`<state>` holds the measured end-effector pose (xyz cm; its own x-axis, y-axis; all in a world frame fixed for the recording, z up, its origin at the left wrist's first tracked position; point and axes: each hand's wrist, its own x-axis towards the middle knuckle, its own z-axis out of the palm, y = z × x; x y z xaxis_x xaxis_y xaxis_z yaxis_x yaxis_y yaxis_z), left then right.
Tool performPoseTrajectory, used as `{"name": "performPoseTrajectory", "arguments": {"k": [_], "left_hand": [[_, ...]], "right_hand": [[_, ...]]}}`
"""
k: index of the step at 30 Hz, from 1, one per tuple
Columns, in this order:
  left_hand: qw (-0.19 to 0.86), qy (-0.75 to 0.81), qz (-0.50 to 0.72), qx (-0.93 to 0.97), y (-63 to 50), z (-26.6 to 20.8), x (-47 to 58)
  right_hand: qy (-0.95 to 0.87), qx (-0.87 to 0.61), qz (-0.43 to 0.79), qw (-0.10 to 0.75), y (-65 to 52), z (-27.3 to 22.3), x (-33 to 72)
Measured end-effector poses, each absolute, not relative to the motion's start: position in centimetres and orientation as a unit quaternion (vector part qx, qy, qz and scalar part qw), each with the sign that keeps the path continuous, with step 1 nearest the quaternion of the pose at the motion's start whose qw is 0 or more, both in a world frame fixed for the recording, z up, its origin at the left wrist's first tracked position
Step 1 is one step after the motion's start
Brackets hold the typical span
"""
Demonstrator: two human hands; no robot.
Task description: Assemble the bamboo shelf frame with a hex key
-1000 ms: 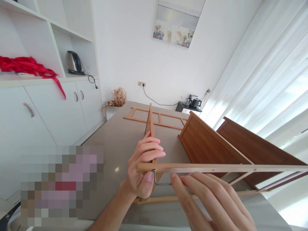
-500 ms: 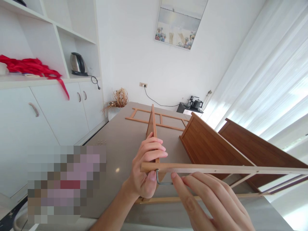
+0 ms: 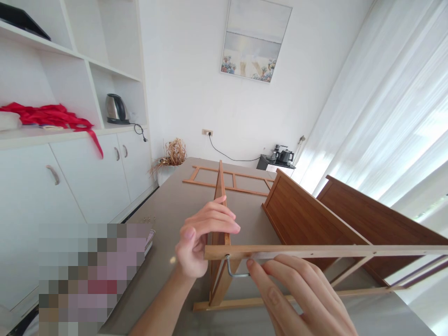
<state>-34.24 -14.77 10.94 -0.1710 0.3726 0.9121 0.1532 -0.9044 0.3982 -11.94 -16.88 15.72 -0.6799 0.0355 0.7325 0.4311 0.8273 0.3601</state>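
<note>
My right hand (image 3: 301, 294) grips the long arm of an L-shaped hex key (image 3: 229, 269), its thumb out of sight. The key's short end meets the outer face of a light wooden rail (image 3: 336, 249), close to the rail's left end. My left hand (image 3: 205, 233) lies round the edge of an upright wooden shelf board (image 3: 219, 186) that joins the rail there; its fingers cross the edge and its thumb stands away. Two wider brown shelf boards, one nearer (image 3: 311, 212) and one farther right (image 3: 367, 210), also stand in this frame.
A ladder-like wooden frame (image 3: 229, 175) lies flat on the grey table (image 3: 164, 205). Small metal pieces (image 3: 149, 219) lie near the table's left edge, above a blurred-out patch. White cabinets (image 3: 80, 182) line the left; a white curtain (image 3: 367, 102) hangs on the right.
My left thumb has come off the spot by the hex key's short end and now points up, while the fingers stay at the board. My right hand still grips the key. The view has tilted slightly.
</note>
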Motion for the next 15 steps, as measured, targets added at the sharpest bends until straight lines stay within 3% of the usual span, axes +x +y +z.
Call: {"name": "performPoseTrajectory", "arguments": {"k": [15], "left_hand": [[0.172,0.169,0.750,0.616,-11.4,14.1,-32.5]], "right_hand": [[-0.856,-0.149,-0.206,0.451,-16.3,14.0,-13.2]]}}
